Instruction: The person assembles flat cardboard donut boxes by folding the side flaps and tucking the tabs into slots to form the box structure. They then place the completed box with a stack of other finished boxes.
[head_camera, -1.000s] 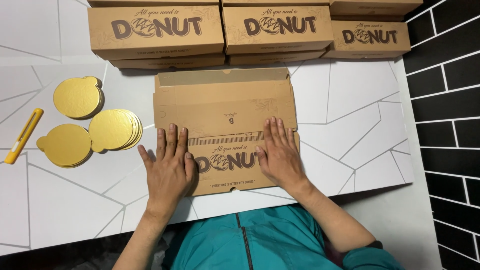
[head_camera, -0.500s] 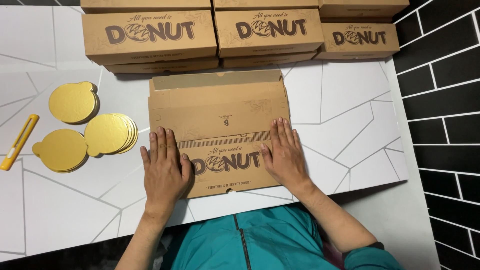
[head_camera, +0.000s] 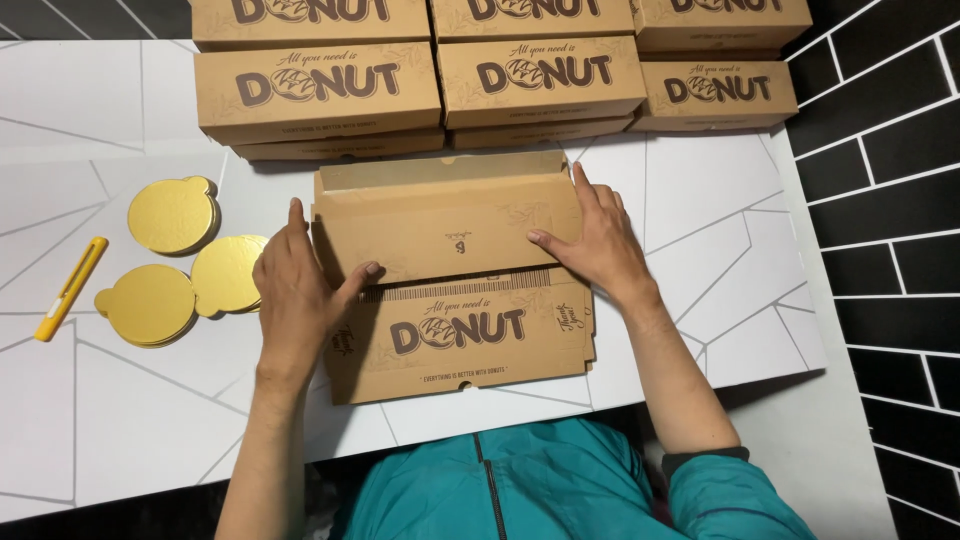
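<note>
While a white worktop (head_camera: 700, 200) carries assembled boxes (head_camera: 520, 75) along its far edge, a flat cardboard box (head_camera: 455, 280) lies at its near edge, left hand (head_camera: 295, 290) and right hand (head_camera: 595, 240) pressing its sides, fingers spread, beside gold discs (head_camera: 170, 260).

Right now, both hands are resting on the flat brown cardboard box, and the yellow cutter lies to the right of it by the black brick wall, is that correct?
Not quite. The yellow cutter lies to the left of the flat brown cardboard box, beyond the round gold boards, not by the black brick wall. The head view shows it. The left hand and right hand do rest on the box.
</note>
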